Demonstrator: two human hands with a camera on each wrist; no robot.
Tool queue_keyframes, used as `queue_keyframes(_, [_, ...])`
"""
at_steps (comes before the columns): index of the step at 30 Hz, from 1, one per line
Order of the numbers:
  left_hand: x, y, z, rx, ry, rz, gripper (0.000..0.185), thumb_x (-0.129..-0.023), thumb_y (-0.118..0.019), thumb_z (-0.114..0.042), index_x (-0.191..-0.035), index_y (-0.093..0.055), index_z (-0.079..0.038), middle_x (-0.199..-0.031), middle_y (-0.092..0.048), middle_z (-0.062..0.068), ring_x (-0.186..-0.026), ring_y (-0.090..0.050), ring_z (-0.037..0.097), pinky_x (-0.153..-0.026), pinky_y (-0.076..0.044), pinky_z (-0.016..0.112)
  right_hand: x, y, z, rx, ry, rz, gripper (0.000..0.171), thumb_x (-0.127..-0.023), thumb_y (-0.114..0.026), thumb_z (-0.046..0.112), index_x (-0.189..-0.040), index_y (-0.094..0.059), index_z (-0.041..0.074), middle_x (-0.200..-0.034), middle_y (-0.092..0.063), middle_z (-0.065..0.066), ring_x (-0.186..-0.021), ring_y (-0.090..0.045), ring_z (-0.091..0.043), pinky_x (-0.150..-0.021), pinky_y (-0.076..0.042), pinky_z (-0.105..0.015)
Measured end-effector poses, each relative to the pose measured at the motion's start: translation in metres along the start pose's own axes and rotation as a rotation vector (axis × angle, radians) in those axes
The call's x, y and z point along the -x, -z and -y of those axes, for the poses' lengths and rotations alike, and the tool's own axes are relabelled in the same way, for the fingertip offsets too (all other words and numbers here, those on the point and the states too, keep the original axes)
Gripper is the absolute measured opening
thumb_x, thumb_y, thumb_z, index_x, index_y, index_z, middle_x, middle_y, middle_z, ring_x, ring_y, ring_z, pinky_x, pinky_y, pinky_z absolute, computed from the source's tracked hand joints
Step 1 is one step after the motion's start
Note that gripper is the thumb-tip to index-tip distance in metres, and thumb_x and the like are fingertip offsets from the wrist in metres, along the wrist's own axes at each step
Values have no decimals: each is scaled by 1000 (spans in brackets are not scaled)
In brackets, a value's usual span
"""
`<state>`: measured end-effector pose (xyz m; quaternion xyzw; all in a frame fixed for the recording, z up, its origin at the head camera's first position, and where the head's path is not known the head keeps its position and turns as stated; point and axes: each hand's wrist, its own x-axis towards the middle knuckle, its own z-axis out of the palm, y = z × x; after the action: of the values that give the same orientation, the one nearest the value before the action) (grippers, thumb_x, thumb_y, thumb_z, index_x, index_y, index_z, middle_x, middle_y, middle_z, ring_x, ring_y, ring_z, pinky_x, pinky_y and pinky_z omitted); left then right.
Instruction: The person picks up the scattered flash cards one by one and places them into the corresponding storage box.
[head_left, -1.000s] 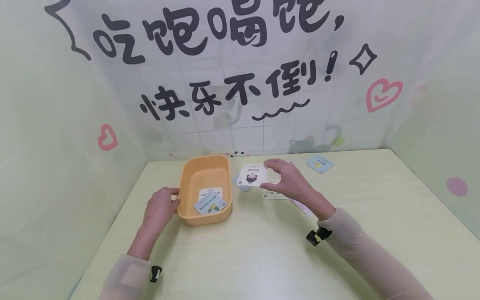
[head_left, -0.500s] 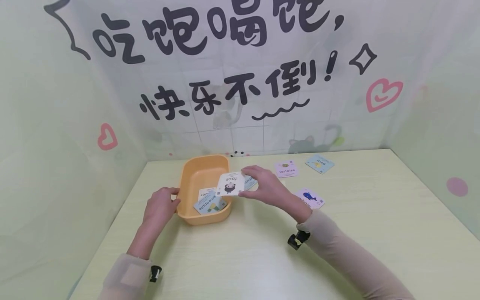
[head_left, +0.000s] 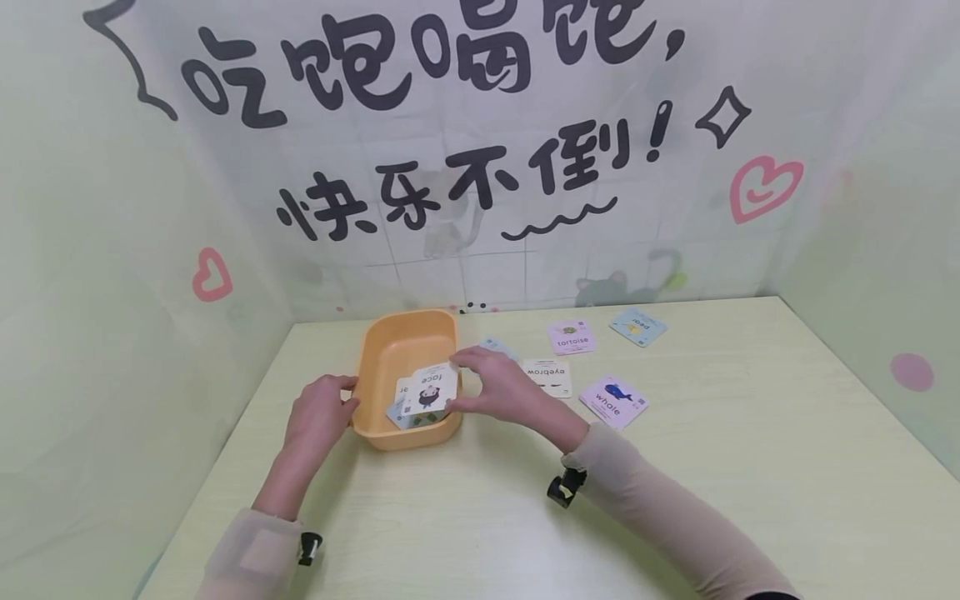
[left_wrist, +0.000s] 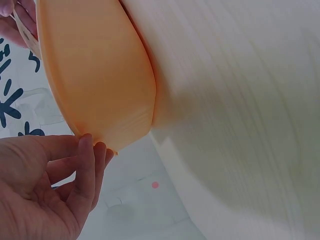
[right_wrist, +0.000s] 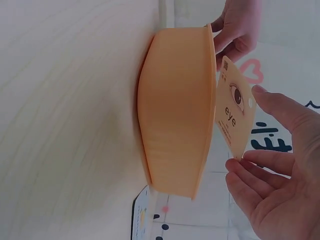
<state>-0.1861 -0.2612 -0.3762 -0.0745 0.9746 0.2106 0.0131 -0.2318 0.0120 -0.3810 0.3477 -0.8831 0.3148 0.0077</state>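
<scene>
An orange plastic tub (head_left: 408, 321) stands left of centre on the pale table. My right hand (head_left: 467, 385) pinches a white card marked "face" (head_left: 433, 388) and holds it tilted just above the tub's inside. In the right wrist view the card's (right_wrist: 234, 112) underside reads "eye", held between thumb and fingers of the right hand (right_wrist: 250, 127) beside the tub (right_wrist: 172, 115). Another card (head_left: 397, 412) lies in the tub, mostly covered. My left hand (head_left: 341, 400) holds the tub's left rim, its fingertips (left_wrist: 86, 145) curled against the rim of the tub (left_wrist: 95, 70).
Loose cards lie on the table right of the tub: "eyebrow" (head_left: 546, 377), pink "tortoise" (head_left: 572, 337), blue "pear" (head_left: 637, 326), purple "whale" (head_left: 613, 401), and a blue one (head_left: 497, 345) behind my right hand. Printed curtain walls close in the table at back and sides.
My right hand carried the "face" card leftward from above the loose cards and lowered it over the tub. The "eyebrow" and "whale" cards came into view. The left hand stayed on the rim.
</scene>
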Motion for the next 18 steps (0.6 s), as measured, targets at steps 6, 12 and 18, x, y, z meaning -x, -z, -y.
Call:
queue_keyframes(6, [1, 0, 0, -7, -4, -7, 42, -97, -60, -7, -136, -56, 5, -129, -62, 27, -63, -63, 14, -51, -46, 27, -3, -8, 8, 55, -3, 32, 73, -82, -82, 37, -140, -55, 2, -146, -55, -14, -137, -50, -31, -114, -42, -42])
queue_keyframes(12, [1, -1, 0, -3, -13, -11, 42, -96, -61, -7, -136, -56, 5, -129, -61, 28, -64, -64, 14, -52, -47, 27, -4, -13, 12, 141, 30, 29, 73, -83, -81, 37, -140, -54, 1, -145, -55, -15, -133, -54, -30, -111, -45, -39])
queue_keyframes(18, [0, -2, 1, -1, -12, -16, 41, -96, -61, -7, -136, -56, 5, -128, -62, 28, -64, -65, 14, -52, -47, 26, -3, -15, 14, 169, 19, 41, 73, -83, -80, 35, -141, -53, 2, -146, -55, -13, -133, -55, -27, -110, -46, -37])
